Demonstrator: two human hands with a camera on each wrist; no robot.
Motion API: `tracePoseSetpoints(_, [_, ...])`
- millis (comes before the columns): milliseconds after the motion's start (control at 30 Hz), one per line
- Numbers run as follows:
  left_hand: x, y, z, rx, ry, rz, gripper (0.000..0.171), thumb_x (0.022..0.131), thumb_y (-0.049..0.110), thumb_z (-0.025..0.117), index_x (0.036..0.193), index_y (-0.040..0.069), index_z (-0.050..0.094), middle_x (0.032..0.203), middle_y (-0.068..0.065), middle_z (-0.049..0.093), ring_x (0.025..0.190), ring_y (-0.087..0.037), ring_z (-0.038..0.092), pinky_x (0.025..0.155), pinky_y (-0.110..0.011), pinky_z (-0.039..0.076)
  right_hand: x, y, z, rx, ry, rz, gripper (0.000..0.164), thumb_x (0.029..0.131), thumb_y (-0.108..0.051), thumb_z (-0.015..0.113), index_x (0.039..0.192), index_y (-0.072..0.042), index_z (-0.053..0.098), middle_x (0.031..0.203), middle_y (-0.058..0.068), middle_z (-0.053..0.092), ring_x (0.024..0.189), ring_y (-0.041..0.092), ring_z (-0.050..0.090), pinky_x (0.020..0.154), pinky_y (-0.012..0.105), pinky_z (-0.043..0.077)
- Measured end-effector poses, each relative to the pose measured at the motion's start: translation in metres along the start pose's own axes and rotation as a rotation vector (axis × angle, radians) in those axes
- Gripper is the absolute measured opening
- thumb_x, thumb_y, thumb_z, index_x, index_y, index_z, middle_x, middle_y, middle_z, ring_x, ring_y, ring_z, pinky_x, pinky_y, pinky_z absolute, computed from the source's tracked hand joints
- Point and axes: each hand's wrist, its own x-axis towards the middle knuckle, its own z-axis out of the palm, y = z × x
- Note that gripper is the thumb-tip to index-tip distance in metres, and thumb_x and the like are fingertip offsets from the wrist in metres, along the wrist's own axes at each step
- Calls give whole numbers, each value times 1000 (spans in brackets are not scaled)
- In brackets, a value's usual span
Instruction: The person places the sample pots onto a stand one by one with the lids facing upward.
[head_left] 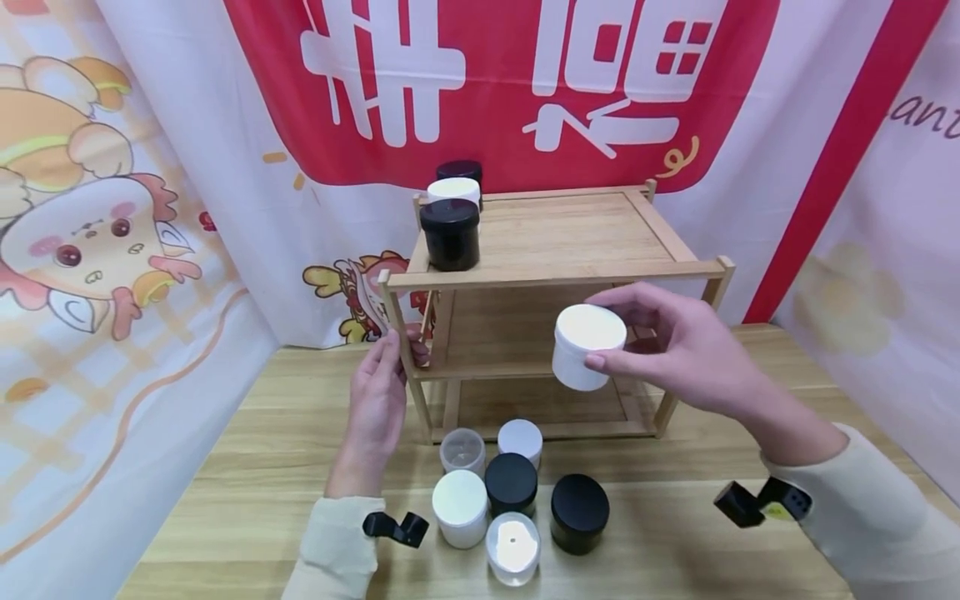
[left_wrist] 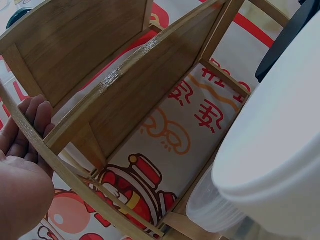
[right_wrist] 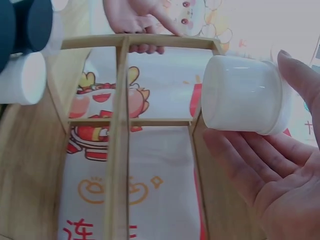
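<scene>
Wooden shelving (head_left: 498,325) stands on a table (head_left: 255,475); at far left, a person's left hand (head_left: 378,392) curls its fingers round the front post (head_left: 393,304). Just right, a black jar (head_left: 451,240), a white jar (head_left: 453,191) and a second black jar (head_left: 459,169) line the top board (head_left: 570,233), front to back. Below, six more jars (head_left: 512,483) stand on the table. Farther right, the right hand (head_left: 675,354) pinches a lidded white tub (head_left: 579,365) between thumb and fingers, held up before the shelving.

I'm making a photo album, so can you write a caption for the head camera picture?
Right hand holds a white jar; left hand grips the wooden rack.
</scene>
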Motion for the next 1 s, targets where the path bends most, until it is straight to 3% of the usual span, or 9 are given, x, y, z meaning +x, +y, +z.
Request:
tracePoseSetpoints(133, [-1, -1, 0, -16, 6, -9, 24, 114, 35, 53, 113, 23, 74, 112, 6, 69, 114, -13, 61, 115, -30, 43, 9, -8, -9, 9, -44, 31, 55, 89, -25, 91, 138, -21, 67, 121, 4, 74, 98, 24, 72, 78, 29, 64])
tracePoseSetpoints(300, [-1, -1, 0, -9, 5, -5, 25, 114, 36, 53, 113, 22, 74, 114, 2, 68, 113, -15, 62, 115, -30, 43, 16, -17, -15, 11, -84, 58, 56, 89, -27, 91, 139, -23, 67, 125, 3, 73, 103, 26, 72, 80, 29, 64])
tracePoseSetpoints(533, [0, -1, 0, -16, 6, 5, 31, 114, 34, 54, 123, 9, 69, 111, 2, 69, 112, -15, 63, 116, -30, 44, 20, -27, -13, -25, -111, 83, 58, 88, -33, 92, 139, -22, 66, 125, 3, 73, 105, 25, 72, 82, 28, 64])
tracePoseSetpoints(800, [0, -1, -1, 3, 3, 5, 25, 114, 36, 52, 115, 21, 73, 112, 2, 69, 112, -15, 62, 115, -31, 44, 30, -43, -15, -89, -134, 81, 61, 88, -39, 91, 141, -22, 66, 124, 2, 75, 109, 22, 73, 87, 24, 62])
tracePoseSetpoints(1000, [1, -1, -1, 0, 6, -11, 24, 114, 37, 54, 116, 22, 73, 113, 5, 68, 115, -14, 61, 116, -30, 43, 31, -43, -15, -40, -115, 107, 60, 89, -37, 91, 141, -22, 65, 126, 2, 76, 110, 22, 73, 88, 22, 62])
